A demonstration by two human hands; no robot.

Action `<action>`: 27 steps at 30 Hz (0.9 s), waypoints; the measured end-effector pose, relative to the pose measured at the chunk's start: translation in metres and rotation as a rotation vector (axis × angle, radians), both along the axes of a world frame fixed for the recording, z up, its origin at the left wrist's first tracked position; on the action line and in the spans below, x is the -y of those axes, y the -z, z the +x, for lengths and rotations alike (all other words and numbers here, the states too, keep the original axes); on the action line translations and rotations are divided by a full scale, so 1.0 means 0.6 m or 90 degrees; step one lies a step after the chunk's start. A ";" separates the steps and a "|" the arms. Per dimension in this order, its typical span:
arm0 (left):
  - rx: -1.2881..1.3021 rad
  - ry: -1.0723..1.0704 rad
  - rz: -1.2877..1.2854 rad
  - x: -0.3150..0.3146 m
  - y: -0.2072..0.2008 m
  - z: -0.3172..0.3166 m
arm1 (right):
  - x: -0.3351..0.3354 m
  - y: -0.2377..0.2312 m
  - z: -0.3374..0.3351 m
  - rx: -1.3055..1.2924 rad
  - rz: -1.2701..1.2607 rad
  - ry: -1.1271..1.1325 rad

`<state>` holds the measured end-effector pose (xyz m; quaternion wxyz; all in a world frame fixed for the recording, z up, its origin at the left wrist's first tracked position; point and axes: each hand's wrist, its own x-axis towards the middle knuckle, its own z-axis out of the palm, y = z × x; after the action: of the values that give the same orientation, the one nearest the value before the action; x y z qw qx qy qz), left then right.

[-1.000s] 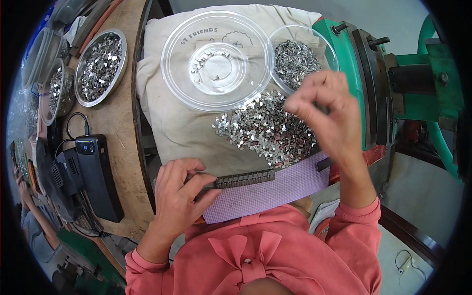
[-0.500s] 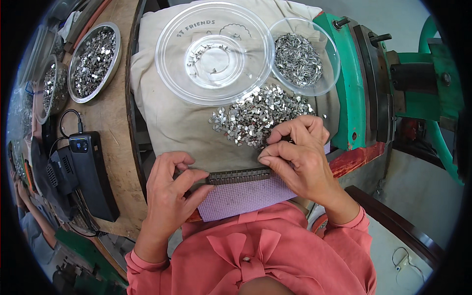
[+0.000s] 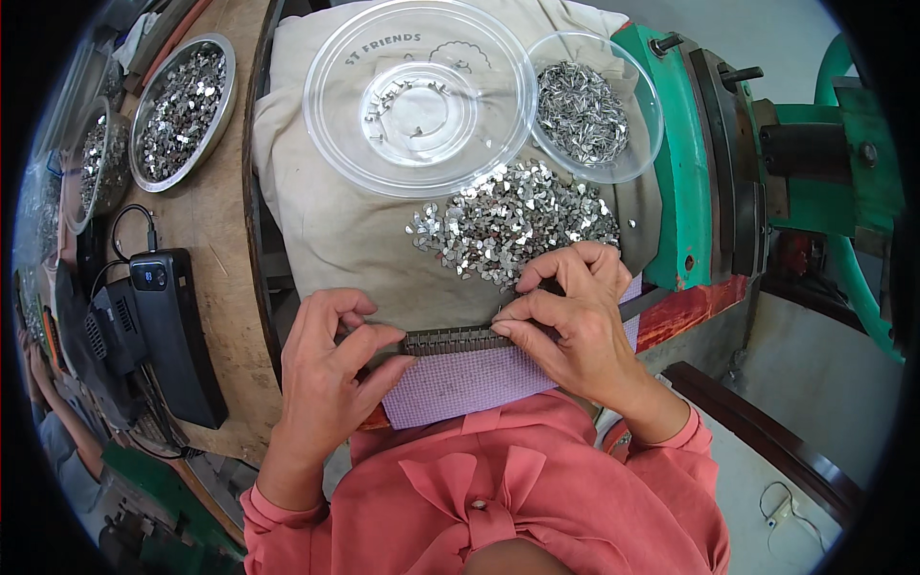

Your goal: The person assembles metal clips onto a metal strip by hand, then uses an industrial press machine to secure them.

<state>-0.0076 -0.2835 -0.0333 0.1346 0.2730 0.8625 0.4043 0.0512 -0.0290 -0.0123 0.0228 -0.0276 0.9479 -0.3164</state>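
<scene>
A dark, narrow slotted strip (image 3: 450,341) lies across the near edge of the cloth, along a purple woven mat (image 3: 446,391). My left hand (image 3: 331,359) grips its left end between thumb and bent fingers. My right hand (image 3: 585,321) is closed in a pinch over the strip's right part, thumb and index fingertips at its upper edge. Whatever small piece those fingertips hold is hidden. Just beyond my right hand spreads a pile of small shiny metal pieces (image 3: 517,225), loose on the beige cloth (image 3: 335,244).
A large clear plastic bowl (image 3: 335,163) with a few small pins and a smaller clear tub (image 3: 644,158) of metal pins stand beyond the pile. Green machinery (image 3: 671,192) borders the right. On the left wooden bench (image 3: 225,316) are a metal bowl (image 3: 226,110) and a black power bank (image 3: 182,335).
My right hand has shifted slightly left and down along the strip, its thumb and index closer to the strip's middle. My left hand keeps its hold on the left end.
</scene>
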 end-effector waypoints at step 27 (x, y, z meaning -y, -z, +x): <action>-0.021 0.001 0.013 -0.003 -0.002 -0.004 | -0.019 -0.024 -0.007 0.042 0.044 -0.025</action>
<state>-0.0098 -0.2816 -0.0320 0.1179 0.2817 0.8602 0.4083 0.0473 -0.0179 0.0024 0.0615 -0.0348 0.9562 -0.2839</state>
